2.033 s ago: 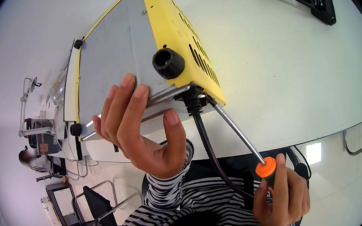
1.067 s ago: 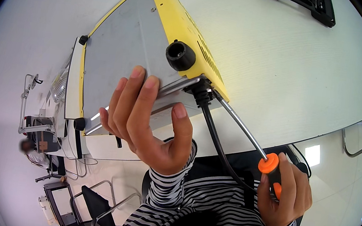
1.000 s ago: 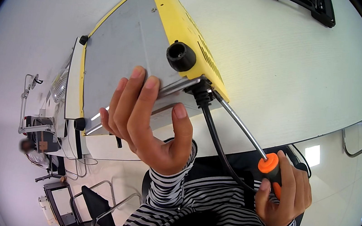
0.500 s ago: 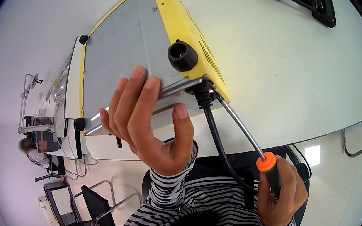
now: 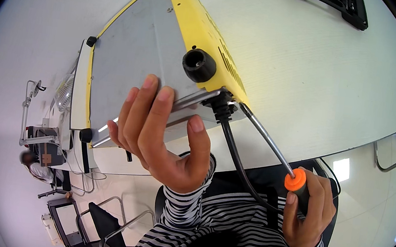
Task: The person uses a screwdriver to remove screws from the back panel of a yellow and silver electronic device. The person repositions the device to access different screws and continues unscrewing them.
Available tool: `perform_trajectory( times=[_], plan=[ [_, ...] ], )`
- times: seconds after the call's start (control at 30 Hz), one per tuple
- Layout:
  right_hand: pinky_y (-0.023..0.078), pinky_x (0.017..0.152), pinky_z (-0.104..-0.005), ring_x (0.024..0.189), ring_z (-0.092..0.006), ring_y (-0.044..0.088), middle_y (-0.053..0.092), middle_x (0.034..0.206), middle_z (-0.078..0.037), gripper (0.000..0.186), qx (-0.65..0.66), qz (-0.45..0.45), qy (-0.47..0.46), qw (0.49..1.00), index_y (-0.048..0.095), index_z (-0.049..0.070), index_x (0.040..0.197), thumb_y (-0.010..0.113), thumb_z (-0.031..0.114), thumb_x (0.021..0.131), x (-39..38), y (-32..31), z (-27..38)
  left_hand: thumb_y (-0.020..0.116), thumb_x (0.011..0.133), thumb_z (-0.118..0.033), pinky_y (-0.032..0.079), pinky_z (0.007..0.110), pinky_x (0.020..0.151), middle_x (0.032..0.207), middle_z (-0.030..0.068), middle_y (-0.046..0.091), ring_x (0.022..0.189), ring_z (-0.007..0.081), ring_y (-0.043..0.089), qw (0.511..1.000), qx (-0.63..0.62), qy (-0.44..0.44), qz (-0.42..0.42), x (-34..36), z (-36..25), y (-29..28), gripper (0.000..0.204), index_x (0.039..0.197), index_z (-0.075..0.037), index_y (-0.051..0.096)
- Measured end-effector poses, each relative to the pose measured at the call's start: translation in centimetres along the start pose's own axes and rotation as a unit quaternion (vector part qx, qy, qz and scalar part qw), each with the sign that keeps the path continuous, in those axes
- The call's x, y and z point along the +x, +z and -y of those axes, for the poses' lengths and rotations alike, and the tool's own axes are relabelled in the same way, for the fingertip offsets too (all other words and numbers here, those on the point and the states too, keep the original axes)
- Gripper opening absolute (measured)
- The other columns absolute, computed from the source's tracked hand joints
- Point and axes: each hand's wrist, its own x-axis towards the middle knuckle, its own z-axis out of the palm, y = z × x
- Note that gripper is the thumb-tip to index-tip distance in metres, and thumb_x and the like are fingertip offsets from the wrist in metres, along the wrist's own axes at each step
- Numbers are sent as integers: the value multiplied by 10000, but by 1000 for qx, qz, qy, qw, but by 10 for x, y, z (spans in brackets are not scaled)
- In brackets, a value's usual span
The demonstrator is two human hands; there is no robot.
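Observation:
A box-shaped device (image 5: 132,50) with a grey metal base and yellow side walls is tipped up on the table, black round feet (image 5: 199,65) on its corners. My left hand (image 5: 165,142) lies against the grey base near its close edge, fingers stretched and thumb apart. My right hand (image 5: 310,213) grips the dark handle of a screwdriver (image 5: 271,144) with an orange collar. Its shaft points up and left, the tip close to the device's near corner beside the plug; whether it touches a screw I cannot tell. A black power cord (image 5: 234,151) runs from the plug toward my lap.
The white table (image 5: 313,83) stretches behind and right of the device. At the far right lies a black tool case (image 5: 334,4). To the left are a fan (image 5: 64,93), a seated person (image 5: 39,168) and a black chair (image 5: 107,226). Another chair's metal leg (image 5: 388,158) shows at right.
The screwdriver and my right hand have shifted slightly right and down, its tip drawn a little from the plug area. My left hand stays nearly in place against the base.

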Motion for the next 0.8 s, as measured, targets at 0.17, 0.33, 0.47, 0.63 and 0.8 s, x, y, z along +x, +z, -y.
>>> perform_trajectory(
  times=[0.17,0.33,0.47,0.63,0.8],
  plan=[
    [421,470,-270,591,-221,516,513,736,-151,310,6,17,7,1000,514,-67,930,592,53,655,-1,1,0,521,738,-110,161,395,947,1084,133,513,1057,237,428,1000,-4,0,-1,0,0,0,344,1066,-20,466],
    [425,486,-279,607,-228,512,510,750,-158,303,7,28,24,999,509,-73,935,583,35,662,0,1,4,522,737,-114,147,399,951,1081,122,522,1059,228,429,1000,-1,0,-1,0,1,0,344,1067,-28,469],
    [430,505,-291,616,-235,510,509,759,-162,290,31,38,29,998,501,-79,941,567,17,675,0,2,4,524,734,-110,144,402,952,1081,122,523,1060,228,428,1000,-2,-5,-3,0,0,0,344,1064,-29,472],
    [424,515,-290,608,-241,504,506,758,-168,276,94,78,56,991,490,-84,951,546,2,695,2,0,9,525,730,-100,151,401,951,1081,125,521,1058,229,428,1000,2,-4,-2,1,0,0,345,1061,-19,474],
    [401,517,-283,585,-234,480,503,756,-174,291,189,110,81,972,479,-96,984,514,25,722,3,-6,9,524,730,-97,155,400,952,1081,128,520,1058,232,425,1000,-2,-4,-1,1,-1,-1,346,1061,-13,472]
  ],
)
